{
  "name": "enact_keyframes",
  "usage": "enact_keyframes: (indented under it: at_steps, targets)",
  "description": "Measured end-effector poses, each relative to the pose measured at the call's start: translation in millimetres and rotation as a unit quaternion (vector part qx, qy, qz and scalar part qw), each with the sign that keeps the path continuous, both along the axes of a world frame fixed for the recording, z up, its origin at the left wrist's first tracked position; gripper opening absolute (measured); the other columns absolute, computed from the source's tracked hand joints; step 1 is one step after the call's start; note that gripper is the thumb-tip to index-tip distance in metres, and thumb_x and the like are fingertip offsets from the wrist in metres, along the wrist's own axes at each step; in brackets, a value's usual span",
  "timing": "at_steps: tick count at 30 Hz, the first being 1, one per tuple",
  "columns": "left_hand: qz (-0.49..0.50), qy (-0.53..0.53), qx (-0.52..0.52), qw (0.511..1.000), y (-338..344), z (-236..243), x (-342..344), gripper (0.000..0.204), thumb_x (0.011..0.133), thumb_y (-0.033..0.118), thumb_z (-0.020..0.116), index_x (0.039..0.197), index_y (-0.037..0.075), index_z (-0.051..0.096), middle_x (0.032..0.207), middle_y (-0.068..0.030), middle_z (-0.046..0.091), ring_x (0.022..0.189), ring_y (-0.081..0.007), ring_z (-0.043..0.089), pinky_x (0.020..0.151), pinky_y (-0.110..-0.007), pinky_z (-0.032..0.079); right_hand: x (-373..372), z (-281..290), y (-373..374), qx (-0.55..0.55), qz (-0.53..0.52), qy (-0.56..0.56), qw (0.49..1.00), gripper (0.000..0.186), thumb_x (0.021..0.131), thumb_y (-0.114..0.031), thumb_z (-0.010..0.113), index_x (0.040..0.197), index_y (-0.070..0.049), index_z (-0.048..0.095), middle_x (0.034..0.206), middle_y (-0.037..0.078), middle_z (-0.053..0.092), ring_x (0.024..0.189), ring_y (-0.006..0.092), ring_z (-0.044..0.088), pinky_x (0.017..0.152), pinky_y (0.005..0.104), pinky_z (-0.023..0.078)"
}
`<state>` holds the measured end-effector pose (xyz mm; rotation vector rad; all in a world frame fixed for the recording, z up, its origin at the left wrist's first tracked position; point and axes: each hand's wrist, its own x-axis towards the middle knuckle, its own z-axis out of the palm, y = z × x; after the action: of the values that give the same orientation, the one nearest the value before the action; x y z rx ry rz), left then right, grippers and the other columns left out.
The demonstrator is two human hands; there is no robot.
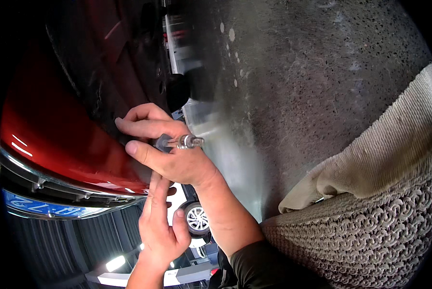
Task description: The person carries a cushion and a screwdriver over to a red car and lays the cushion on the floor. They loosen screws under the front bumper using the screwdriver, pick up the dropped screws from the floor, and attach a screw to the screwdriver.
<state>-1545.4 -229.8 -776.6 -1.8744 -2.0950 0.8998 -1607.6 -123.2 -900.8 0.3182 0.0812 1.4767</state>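
Observation:
My right hand (177, 159) reaches in from the lower middle, its black sleeve (269, 265) pushed up the forearm. Its fingers stretch toward the dark plastic panel (115, 62) beside a red car bumper (57, 130). Between thumb and fingers sits a small bulb (191, 141) with a clear, shiny tip and a grey base (163, 143). Below it, my left hand (160, 231) has its fingers extended toward the bumper's lower edge and its thumb apart. The left fingertips are partly hidden by my right hand; I see nothing in the left one.
A blue licence plate (47, 204) hangs on the red car at left. Speckled concrete floor (312, 82) fills the upper right. Beige knitted cloth (370, 226) lies at lower right. Farther back are another car's wheel (197, 218) and a bright lamp (115, 263).

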Motion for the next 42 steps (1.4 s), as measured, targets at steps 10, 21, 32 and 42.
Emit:
enact_keyframes:
  at_steps: [10, 21, 32, 42]
  targets:
    - [-0.113, 0.204, -0.193, 0.953, 31, 29, 26, 0.051, 0.076, 0.012, 0.066, 0.124, -0.002, 0.066, 0.139, -0.0234, 0.062, 0.089, -0.031, 0.073, 0.076, -0.038, 0.059, 0, -4, 2, 0.018, 0.007, -0.007, 1.0, 0.035, 0.092, -0.013, 0.071, 0.125, -0.002, 0.072, 0.118, 0.011, 0.065, 0.106, 0.0176, 0.062, 0.093, 0.0305, 0.049]
    - [-0.052, 0.309, -0.383, 0.869, 8, 46, 14, 0.051, 0.076, 0.026, 0.074, 0.118, -0.001, 0.067, 0.142, -0.021, 0.059, 0.079, -0.0264, 0.067, 0.073, -0.04, 0.057, -64, -6, -17, -0.007, 0.178, -0.027, 0.984, 0.025, 0.096, -0.012, 0.064, 0.118, -0.004, 0.074, 0.108, 0.009, 0.073, 0.1, 0.0182, 0.067, 0.094, 0.0323, 0.051]
    - [0.018, 0.289, -0.416, 0.862, -34, 56, -25, 0.058, 0.079, 0.03, 0.073, 0.13, 0.004, 0.064, 0.142, -0.0169, 0.06, 0.093, -0.027, 0.066, 0.078, -0.04, 0.057, -205, 10, -129, 0.011, 0.368, -0.157, 0.916, 0.022, 0.096, -0.01, 0.064, 0.114, -0.006, 0.076, 0.108, 0.011, 0.077, 0.104, 0.0205, 0.07, 0.096, 0.0332, 0.052]
    - [0.016, 0.316, -0.406, 0.857, -18, 54, -66, 0.058, 0.077, 0.025, 0.075, 0.131, 0.006, 0.064, 0.146, -0.0127, 0.056, 0.096, -0.0285, 0.067, 0.082, -0.042, 0.057, -196, 10, -138, 0.025, 0.36, -0.115, 0.926, 0.026, 0.095, -0.002, 0.061, 0.118, -0.004, 0.073, 0.123, 0.008, 0.071, 0.118, 0.0199, 0.064, 0.105, 0.0313, 0.047]
